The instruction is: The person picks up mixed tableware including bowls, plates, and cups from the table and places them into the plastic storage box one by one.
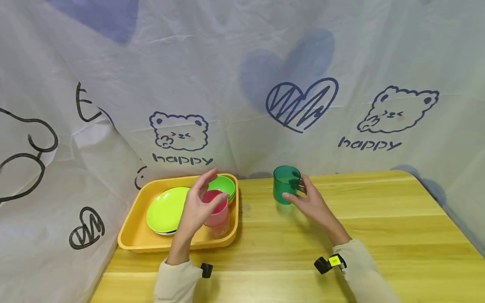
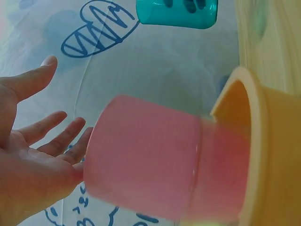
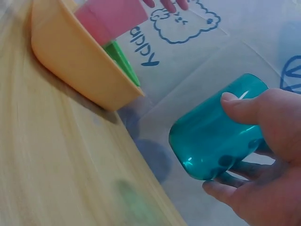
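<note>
My left hand (image 1: 195, 207) is raised at the rim of a pink cup (image 1: 217, 215), fingers and thumb spread apart with nothing between them. The pink cup stands at the right end of a yellow tray (image 1: 130, 243); below its ridge a paler see-through part shows. In the left wrist view, the fingers (image 2: 70, 136) lie just beyond the cup's rim. My right hand (image 1: 312, 202) holds a see-through green mug (image 1: 283, 187), thumb on the near side and fingers round the far side. The right wrist view shows the mug (image 3: 214, 129) raised above the table.
Inside the tray, a lime-green plate (image 1: 166, 212) lies on the left over a paler one, and green bowls (image 1: 223, 185) nest at the back right. A wooden table (image 1: 280, 261) runs beneath. A printed white curtain (image 1: 235, 63) hangs behind and to the left.
</note>
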Demonstrator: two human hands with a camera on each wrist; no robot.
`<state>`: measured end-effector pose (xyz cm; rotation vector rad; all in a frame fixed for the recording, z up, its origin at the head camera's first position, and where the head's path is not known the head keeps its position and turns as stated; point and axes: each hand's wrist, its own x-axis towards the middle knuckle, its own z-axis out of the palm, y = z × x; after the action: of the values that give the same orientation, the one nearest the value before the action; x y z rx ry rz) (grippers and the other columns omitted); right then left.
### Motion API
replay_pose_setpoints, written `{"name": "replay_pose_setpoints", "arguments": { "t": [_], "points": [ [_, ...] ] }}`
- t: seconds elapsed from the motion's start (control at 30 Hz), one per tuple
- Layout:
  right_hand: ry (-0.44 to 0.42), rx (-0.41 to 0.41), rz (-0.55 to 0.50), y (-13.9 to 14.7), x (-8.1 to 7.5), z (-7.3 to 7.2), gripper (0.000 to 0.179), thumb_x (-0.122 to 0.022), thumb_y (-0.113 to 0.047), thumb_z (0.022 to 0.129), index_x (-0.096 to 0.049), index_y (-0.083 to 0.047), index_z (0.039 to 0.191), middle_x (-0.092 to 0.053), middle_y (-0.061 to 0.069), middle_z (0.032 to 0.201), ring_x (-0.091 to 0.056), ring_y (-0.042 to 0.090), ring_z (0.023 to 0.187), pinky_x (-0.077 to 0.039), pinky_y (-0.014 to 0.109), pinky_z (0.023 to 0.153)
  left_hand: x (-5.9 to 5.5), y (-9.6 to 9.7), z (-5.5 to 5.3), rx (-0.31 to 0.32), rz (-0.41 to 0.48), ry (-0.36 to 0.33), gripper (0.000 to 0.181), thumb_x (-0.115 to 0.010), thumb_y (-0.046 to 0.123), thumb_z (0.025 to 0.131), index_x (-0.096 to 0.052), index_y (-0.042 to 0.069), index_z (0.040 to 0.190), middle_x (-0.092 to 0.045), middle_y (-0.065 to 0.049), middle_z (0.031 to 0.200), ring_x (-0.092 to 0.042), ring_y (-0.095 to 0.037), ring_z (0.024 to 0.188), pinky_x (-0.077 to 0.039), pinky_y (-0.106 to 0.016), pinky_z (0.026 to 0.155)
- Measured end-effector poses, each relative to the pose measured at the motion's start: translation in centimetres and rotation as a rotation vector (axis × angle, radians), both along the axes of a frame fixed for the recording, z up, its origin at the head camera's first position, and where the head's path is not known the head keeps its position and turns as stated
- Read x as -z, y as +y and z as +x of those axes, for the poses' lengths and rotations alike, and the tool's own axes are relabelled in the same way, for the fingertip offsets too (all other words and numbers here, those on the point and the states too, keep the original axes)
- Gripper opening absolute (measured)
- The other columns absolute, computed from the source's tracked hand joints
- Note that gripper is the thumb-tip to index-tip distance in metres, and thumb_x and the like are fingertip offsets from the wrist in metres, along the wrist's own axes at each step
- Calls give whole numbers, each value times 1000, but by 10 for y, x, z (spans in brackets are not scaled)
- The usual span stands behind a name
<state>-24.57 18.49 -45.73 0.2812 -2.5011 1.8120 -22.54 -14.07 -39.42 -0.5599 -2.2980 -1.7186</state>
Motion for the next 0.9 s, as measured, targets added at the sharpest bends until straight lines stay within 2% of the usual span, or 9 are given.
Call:
{"name": "replay_pose_setpoints", "arguments": {
  "t": [0.27, 0.57, 0.9],
  "points": [
    [37, -10, -51, 5, -7, 10, 74, -73, -19, 98, -30, -3, 157, -39, 27, 153, -40, 48, 141, -42, 57, 111, -7, 27, -10, 81, -29, 0, 71, -80, 7, 89, -47, 5, 151, -51, -12, 149, -45, -30, 141, -29, -48, 122],
    [112, -10, -51, 15, -18, 27, 73, -72, -14, 98, -31, -5, 157, -41, 23, 153, -41, 45, 140, -36, 62, 114, -2, 58, -11, 158, -21, -59, 70, -79, 10, 91, -45, 7, 153, -47, -10, 154, -43, -30, 143, -32, -51, 120],
    [100, -28, -61, 18, -27, 41, 76, -72, -16, 98, -29, -9, 159, -39, 21, 154, -44, 44, 138, -48, 49, 106, 2, 86, -12, 242, 20, -57, 70, -78, 8, 91, -45, 8, 153, -47, -7, 155, -44, -28, 142, -33, -51, 120]
  ]
}}
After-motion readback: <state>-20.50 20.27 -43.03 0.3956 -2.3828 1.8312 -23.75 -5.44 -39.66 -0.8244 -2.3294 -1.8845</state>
